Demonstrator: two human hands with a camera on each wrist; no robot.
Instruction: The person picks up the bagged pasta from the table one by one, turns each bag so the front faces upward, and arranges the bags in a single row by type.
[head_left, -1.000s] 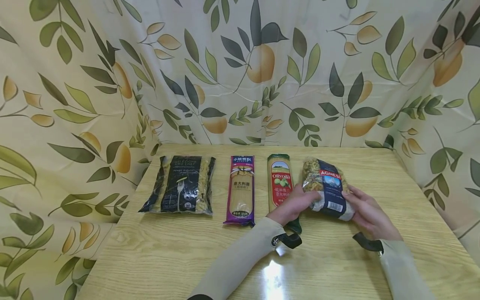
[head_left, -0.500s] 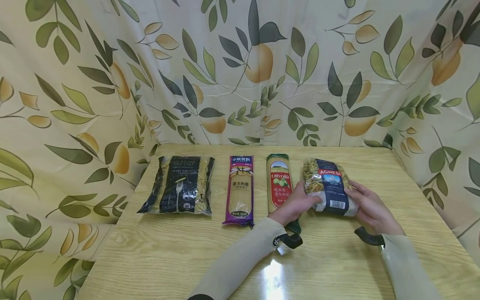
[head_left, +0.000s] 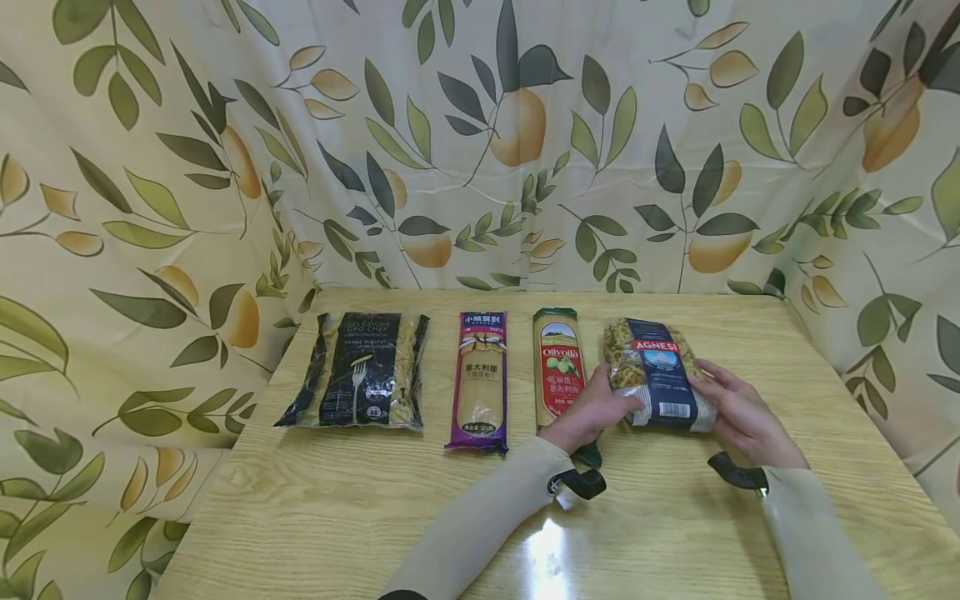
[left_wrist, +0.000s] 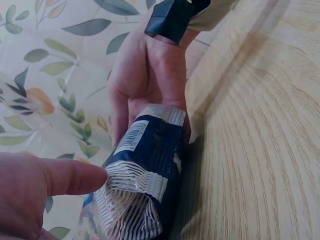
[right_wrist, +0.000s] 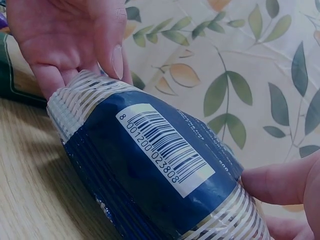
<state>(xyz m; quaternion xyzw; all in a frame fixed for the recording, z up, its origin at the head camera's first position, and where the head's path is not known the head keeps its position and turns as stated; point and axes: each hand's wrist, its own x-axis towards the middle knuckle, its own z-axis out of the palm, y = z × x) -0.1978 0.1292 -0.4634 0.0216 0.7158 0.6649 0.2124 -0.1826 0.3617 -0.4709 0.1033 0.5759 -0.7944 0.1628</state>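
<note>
A bag of Agnesi pasta (head_left: 660, 375) with a dark blue label lies at the right of the row, its barcode end toward me. My left hand (head_left: 592, 408) holds its left side, thumb on the striped film. On the right side my right hand (head_left: 750, 417) grips the bag, thumb on the edge and fingers partly hidden. The right wrist view shows the bag's barcode (right_wrist: 165, 150) close up. Under my left forearm and hand, the green-and-red Olivoilà spaghetti pack (head_left: 558, 358) is partly covered.
Left of these lie a purple-edged spaghetti pack (head_left: 480, 383) and a large black bag of penne (head_left: 360, 371). All rest on a wooden table (head_left: 337, 517). A leaf-patterned curtain (head_left: 450, 167) stands behind the table and along both sides.
The Agnesi bag, tilted a second ago, has turned straighter and its near end has shifted slightly right. My right hand moved slightly right with it; both hands stay on the bag.
</note>
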